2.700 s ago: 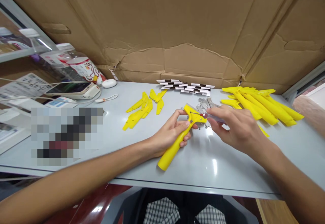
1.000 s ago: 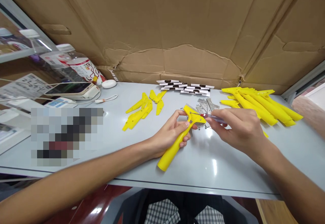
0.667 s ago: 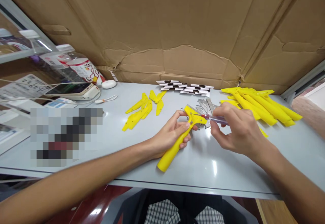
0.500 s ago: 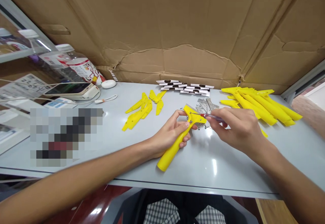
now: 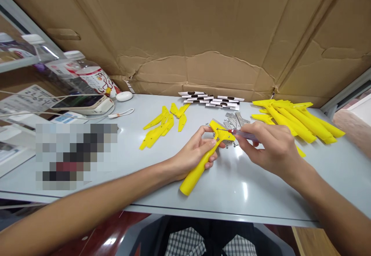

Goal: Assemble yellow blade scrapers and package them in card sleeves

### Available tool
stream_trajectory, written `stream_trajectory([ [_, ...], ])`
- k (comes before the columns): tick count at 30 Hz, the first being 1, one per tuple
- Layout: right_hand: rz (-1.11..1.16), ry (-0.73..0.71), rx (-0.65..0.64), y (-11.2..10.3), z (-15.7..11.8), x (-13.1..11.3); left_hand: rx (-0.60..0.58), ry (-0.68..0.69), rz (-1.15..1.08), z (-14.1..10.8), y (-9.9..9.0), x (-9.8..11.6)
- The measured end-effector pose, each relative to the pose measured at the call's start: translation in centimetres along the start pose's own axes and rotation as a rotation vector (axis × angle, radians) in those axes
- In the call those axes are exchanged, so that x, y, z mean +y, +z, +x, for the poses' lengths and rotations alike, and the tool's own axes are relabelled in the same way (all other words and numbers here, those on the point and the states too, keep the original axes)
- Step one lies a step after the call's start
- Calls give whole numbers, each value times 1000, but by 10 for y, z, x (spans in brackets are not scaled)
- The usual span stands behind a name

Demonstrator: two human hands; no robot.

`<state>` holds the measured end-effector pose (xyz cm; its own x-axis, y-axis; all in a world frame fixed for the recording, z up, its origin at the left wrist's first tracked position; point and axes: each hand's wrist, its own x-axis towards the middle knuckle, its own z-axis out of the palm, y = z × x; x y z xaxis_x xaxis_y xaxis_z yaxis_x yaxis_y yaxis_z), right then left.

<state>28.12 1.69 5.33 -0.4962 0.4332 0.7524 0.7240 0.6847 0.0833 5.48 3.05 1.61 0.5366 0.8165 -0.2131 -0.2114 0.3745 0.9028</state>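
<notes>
My left hand (image 5: 199, 151) is closed around the neck of a yellow plastic handle (image 5: 194, 174) with a forked head, which tilts up and to the right above the table. In my right hand (image 5: 275, 147) I grip a screwdriver (image 5: 245, 134) with a clear handle and a red collar. Its thin shaft points left across the forked head, near a screw on it; whether the tip sits in a screw I cannot tell. Just behind the head lie flat metal blades (image 5: 232, 120) and small loose screws (image 5: 236, 144), partly hidden by my hands.
Several flat yellow pieces (image 5: 159, 128) lie left of centre. More yellow handles (image 5: 301, 120) are piled at the right. Black-and-white packets (image 5: 214, 100) line the back by the cardboard wall (image 5: 220, 28). On the left are a phone (image 5: 82, 102), a bottle (image 5: 89, 74) and a blurred-out patch.
The screwdriver and my right fingers have shifted very slightly, with more of the clear handle showing. My left hand and the yellow handle stay nearly where they were.
</notes>
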Motion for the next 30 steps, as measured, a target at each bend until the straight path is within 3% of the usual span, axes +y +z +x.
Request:
stream_trajectory([
  [4, -43, 9, 44, 1, -1, 3, -4, -5, 23, 0, 0, 0],
  [10, -50, 122, -42, -5, -1, 4, -8, -4, 18, -1, 0, -1],
  [18, -65, 3, 34, -1, -2, 4, 6, -18, 40, -1, 1, 1],
  [26, -54, 68, -55, -2, 0, 3, -6, -1, 25, -1, 2, 1],
  [30, -43, 25, -64, -2, 1, 0, -6, -5, 43, 0, 2, 2],
])
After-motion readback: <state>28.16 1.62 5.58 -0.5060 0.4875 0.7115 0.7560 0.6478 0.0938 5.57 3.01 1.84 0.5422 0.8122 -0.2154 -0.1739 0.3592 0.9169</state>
